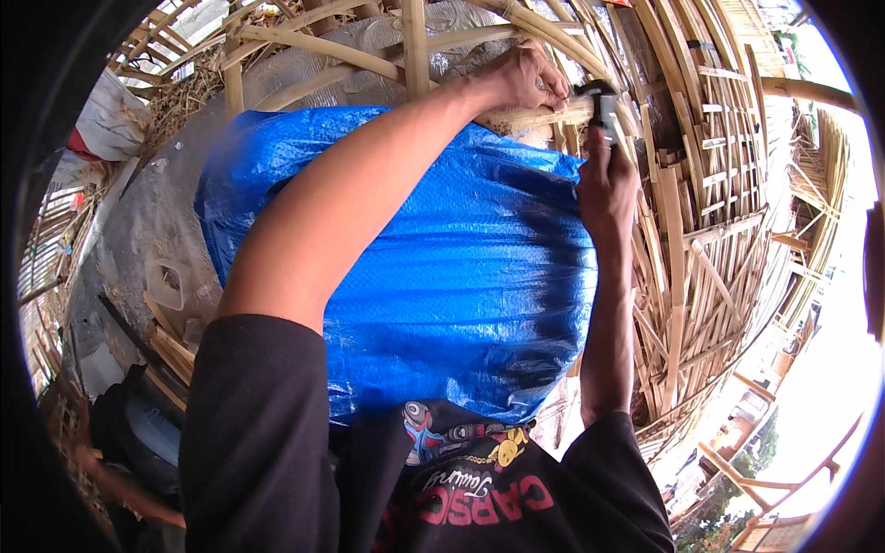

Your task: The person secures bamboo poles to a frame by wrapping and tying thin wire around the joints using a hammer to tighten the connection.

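My right hand (608,184) is wrapped round a hammer (605,109) with a dark head and a silver neck, the thumb lying up along it. The head is beside the end of a pale bamboo piece (535,118). Just above that bamboo, my left hand (536,78) is closed in a pinch, its fingertips close to the hammer. What lies between those fingertips is too small to make out. Below both hands, a shiny blue plastic sheet (442,276) spreads in front of my body, its far edge by the bamboo.
Bamboo poles (415,51) cross at the far side. Woven bamboo strips (710,184) form a slatted panel at the right. On the left are a grey sheet (129,221), a clear plastic container (166,284) and loose split sticks (171,350). Another person's arm (120,488) shows, blurred, at lower left.
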Demonstrator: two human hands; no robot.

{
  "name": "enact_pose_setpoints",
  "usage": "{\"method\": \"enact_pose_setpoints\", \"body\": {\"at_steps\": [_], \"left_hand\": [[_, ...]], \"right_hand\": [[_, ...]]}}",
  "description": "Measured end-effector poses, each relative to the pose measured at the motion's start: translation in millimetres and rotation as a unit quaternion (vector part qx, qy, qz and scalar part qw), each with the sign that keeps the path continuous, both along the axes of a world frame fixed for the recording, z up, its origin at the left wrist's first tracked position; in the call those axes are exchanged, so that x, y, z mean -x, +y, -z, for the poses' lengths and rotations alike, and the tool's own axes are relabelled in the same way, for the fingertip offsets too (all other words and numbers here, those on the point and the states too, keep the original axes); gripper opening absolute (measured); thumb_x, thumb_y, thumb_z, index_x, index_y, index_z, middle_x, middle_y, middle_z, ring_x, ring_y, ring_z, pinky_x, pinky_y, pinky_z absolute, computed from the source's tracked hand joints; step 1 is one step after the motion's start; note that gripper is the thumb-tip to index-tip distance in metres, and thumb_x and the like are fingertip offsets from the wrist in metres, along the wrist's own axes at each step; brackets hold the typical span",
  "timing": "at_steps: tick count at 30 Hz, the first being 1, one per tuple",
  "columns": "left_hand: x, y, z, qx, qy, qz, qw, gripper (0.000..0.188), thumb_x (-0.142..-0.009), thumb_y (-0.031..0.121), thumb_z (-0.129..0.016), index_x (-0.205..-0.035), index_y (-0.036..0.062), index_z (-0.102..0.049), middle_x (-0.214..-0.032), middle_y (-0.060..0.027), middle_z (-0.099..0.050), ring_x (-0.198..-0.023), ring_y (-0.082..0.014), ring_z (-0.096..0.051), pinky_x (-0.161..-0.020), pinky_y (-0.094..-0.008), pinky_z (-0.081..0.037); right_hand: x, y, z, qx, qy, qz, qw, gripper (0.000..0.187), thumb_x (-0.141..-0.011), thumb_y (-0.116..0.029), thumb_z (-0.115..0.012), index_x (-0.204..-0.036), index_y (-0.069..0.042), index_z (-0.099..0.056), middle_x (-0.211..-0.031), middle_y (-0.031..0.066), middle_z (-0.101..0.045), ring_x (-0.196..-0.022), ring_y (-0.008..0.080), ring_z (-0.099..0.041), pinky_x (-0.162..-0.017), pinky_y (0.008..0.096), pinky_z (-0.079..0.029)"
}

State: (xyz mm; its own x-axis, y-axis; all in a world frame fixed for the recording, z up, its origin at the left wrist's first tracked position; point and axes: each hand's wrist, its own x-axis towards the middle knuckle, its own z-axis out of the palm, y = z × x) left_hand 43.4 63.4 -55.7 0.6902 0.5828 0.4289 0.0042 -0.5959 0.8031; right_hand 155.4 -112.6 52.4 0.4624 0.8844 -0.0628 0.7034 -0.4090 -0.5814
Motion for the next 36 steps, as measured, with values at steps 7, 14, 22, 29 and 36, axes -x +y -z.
{"method": "enact_pose_setpoints", "body": {"at_steps": [7, 14, 22, 29, 36], "left_hand": [[-4, 2, 4, -0.028, -0.001, -0.004, 1.000, 0.023, -0.072, 0.035, -0.086, -0.083, 0.0155, -0.080, -0.103, 0.0054, -0.075, -0.107, -0.0205, -0.052, -0.101, -0.0334, -0.041], [-1, 1, -4, -0.001, 0.043, 0.001, 0.999, 0.024, -0.076, 0.039, -0.083, -0.085, 0.0163, -0.081, -0.107, 0.0030, -0.074, -0.117, -0.0224, -0.049, -0.105, -0.0351, -0.039], [-1, 1, -3, -0.016, 0.015, 0.007, 1.000, 0.019, -0.077, 0.031, -0.084, -0.088, 0.0162, -0.081, -0.103, 0.0048, -0.075, -0.109, -0.0197, -0.053, -0.102, -0.0349, -0.040], [-4, 1, 4, -0.021, -0.003, 0.007, 1.000, 0.020, -0.076, 0.032, -0.083, -0.087, 0.0148, -0.081, -0.102, 0.0054, -0.075, -0.109, -0.0190, -0.052, -0.102, -0.0333, -0.039], [1, -2, 3, -0.008, 0.036, 0.001, 0.999, 0.019, -0.078, 0.032, -0.082, -0.089, 0.0156, -0.081, -0.105, 0.0055, -0.075, -0.110, -0.0189, -0.052, -0.104, -0.0346, -0.038]], "right_hand": [[6, -1, -14, -0.122, 0.049, 0.000, 0.991, 0.046, -0.103, -0.040, -0.049, -0.096, 0.003, -0.063, -0.060, 0.0143, -0.054, -0.055, 0.0184, -0.052, -0.052, 0.0372, -0.040], [9, -1, -17, -0.102, 0.021, 0.023, 0.994, 0.045, -0.103, -0.036, -0.050, -0.084, 0.003, -0.060, -0.061, 0.0093, -0.053, -0.055, 0.0150, -0.051, -0.050, 0.0357, -0.038], [-1, 0, -10, -0.093, 0.070, 0.010, 0.993, 0.051, -0.101, -0.046, -0.051, -0.083, 0.001, -0.060, -0.056, 0.0065, -0.050, -0.051, 0.0149, -0.050, -0.050, 0.0344, -0.040], [5, -3, -5, -0.143, 0.078, 0.031, 0.986, 0.045, -0.105, -0.042, -0.047, -0.079, -0.006, -0.056, -0.053, -0.0026, -0.043, -0.042, 0.0052, -0.040, -0.037, 0.0254, -0.029], [1, -1, -15, -0.097, 0.111, 0.005, 0.989, 0.047, -0.104, -0.041, -0.046, -0.088, 0.002, -0.058, -0.057, 0.0049, -0.049, -0.048, 0.0122, -0.045, -0.045, 0.0337, -0.036]]}}
